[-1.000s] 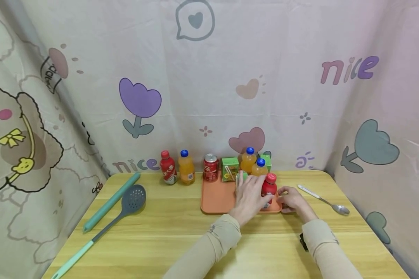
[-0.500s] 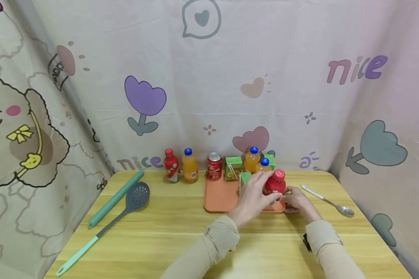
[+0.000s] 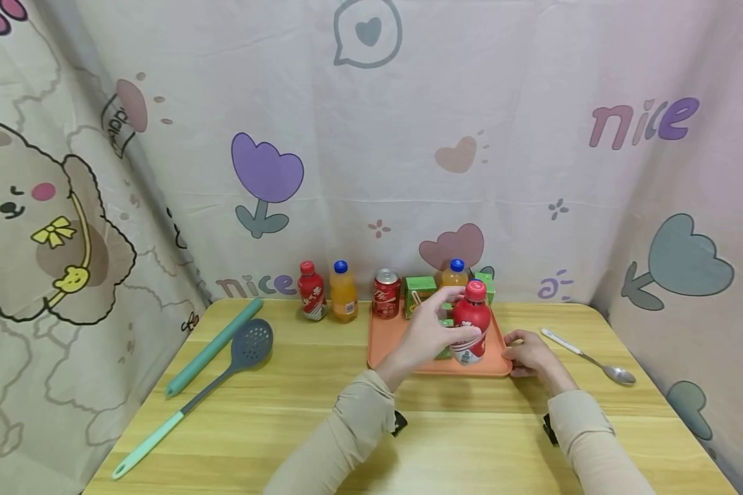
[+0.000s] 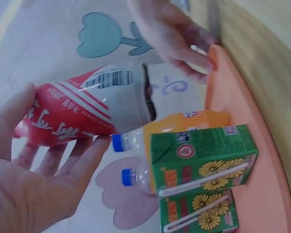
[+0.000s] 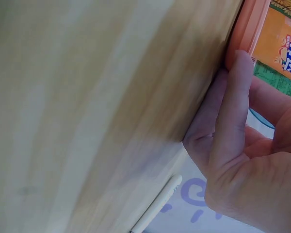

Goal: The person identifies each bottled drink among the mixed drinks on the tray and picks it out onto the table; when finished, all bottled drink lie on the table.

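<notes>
My left hand grips a red cola bottle with a red cap, raised over the orange tray. In the left wrist view, the fingers and thumb wrap the bottle's red label, its base pointing toward the tray. My right hand holds the tray's right front corner; in the right wrist view a finger lies against the rim. The tray bears a red cola can, several green juice boxes and orange drink bottles with blue caps. In the head view the lifted bottle partly hides these.
Left of the tray stand another red cola bottle and an orange drink bottle. A green rolling pin and a slotted skimmer lie at the left. On the right lies a spoon. A printed curtain hangs behind.
My left hand has lifted the red cola bottle from the tray's right front and moved it slightly left. The right hand stays at the tray's corner. The head view has shifted a little.
</notes>
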The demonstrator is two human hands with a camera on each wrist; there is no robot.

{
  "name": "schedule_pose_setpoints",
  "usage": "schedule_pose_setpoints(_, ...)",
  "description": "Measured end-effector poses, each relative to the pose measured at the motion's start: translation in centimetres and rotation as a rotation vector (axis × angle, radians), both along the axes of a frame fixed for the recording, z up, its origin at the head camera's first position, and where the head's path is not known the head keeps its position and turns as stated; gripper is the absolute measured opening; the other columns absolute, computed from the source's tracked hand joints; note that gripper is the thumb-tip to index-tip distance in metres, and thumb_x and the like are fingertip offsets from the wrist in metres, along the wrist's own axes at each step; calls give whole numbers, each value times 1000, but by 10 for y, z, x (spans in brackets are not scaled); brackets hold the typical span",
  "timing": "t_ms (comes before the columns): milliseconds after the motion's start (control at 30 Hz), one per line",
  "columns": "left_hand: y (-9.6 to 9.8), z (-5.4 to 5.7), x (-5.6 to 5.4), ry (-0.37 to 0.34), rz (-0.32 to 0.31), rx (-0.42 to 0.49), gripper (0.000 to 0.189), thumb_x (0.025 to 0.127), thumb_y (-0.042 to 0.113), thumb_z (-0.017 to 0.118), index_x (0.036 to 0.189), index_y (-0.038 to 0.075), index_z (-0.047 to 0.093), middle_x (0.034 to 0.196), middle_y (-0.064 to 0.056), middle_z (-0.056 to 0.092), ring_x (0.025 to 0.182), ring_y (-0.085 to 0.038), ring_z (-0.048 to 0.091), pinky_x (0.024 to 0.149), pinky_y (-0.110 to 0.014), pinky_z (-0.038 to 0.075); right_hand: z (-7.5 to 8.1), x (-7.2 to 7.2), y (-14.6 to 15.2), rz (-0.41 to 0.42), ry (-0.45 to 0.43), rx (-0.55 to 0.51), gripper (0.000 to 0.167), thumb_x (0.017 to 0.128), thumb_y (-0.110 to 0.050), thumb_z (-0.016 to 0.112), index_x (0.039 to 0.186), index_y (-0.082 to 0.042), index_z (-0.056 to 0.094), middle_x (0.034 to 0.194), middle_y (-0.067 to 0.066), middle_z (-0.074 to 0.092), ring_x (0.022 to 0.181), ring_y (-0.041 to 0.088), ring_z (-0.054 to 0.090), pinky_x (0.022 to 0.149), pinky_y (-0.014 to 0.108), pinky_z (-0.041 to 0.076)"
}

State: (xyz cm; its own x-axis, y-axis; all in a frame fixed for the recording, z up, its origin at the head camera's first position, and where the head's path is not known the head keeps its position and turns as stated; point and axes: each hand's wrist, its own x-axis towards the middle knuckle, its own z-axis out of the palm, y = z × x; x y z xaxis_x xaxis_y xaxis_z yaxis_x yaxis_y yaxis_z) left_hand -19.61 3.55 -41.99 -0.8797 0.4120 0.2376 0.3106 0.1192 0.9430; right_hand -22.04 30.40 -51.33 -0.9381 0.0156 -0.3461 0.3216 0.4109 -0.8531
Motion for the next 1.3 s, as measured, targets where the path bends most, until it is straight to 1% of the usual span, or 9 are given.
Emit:
schedule_pose_setpoints(133, -19, 8, -1, -57, -53, 53, 58, 92, 15, 82, 144, 21, 56, 143, -10, 65, 108, -22, 69, 94, -41, 63, -1, 1, -1, 3, 2, -1, 41, 99, 0, 60, 136, 9, 43, 81, 5, 68, 66, 11, 65, 57, 24, 59)
schedule_pose_setpoints(200, -30, 12, -2, -101, -79, 71, 58, 93, 14, 80, 145, 18, 55, 144, -12, 64, 109, -23, 70, 96, -42, 63, 0, 1, -2, 12, -1, 7, 41, 100, 0, 60, 136, 9, 44, 82, 6, 68, 67, 11, 65, 58, 25, 60)
schedule_pose_setpoints(367, -56, 23, -3, -200, -121, 93, 61, 94, 16, 77, 150, 21, 54, 145, -13, 64, 117, -26, 67, 97, -43, 63, 2, -2, -5, 22, -7, 21, 40, 100, -1, 61, 136, 9, 45, 85, 9, 70, 68, 13, 66, 59, 26, 61)
schedule_pose_setpoints(567, -79, 35, -3, -250, -174, 119, 60, 97, 16, 73, 153, 22, 53, 147, -16, 62, 125, -27, 64, 98, -45, 63, 7, -3, -3, 28, -8, 15, 42, 101, -2, 61, 137, 9, 43, 87, 9, 70, 68, 12, 66, 59, 26, 61)
schedule_pose_setpoints(733, -99, 38, -3, -291, -186, 109, 65, 97, 14, 72, 157, 18, 48, 153, -16, 56, 130, -29, 62, 101, -45, 62, 10, -3, -3, 34, -18, 14, 43, 102, -2, 60, 138, 9, 42, 87, 8, 70, 68, 11, 66, 60, 25, 61)
schedule_pose_setpoints(833, -113, 37, -4, -294, -170, 93, 66, 97, 12, 72, 158, 16, 46, 155, -18, 55, 131, -31, 61, 103, -47, 61, 10, -3, -2, 35, -26, 18, 42, 102, -2, 60, 138, 9, 42, 87, 8, 69, 69, 11, 66, 60, 25, 61)
schedule_pose_setpoints(900, -123, 35, -6, -282, -146, 77, 66, 96, 9, 72, 158, 15, 46, 155, -18, 54, 133, -32, 61, 103, -47, 61, 10, -3, -2, 34, -28, 19, 42, 102, -2, 60, 138, 9, 42, 88, 8, 70, 69, 11, 66, 61, 25, 61)
schedule_pose_setpoints(1067, -152, 25, -12, -237, -44, 14, 65, 96, 8, 73, 155, 14, 48, 157, -17, 53, 136, -37, 60, 107, -47, 59, 8, -3, 2, 33, -28, 10, 41, 102, -2, 60, 137, 9, 42, 86, 7, 70, 68, 11, 66, 60, 25, 61)
schedule_pose_setpoints(1300, -192, 8, -22, -213, 71, -43, 70, 95, 7, 74, 158, 11, 43, 159, -20, 47, 141, -43, 56, 113, -50, 54, 5, -2, 6, 41, -34, -5, 41, 102, 0, 59, 137, 9, 41, 82, 5, 68, 68, 11, 66, 60, 25, 62)
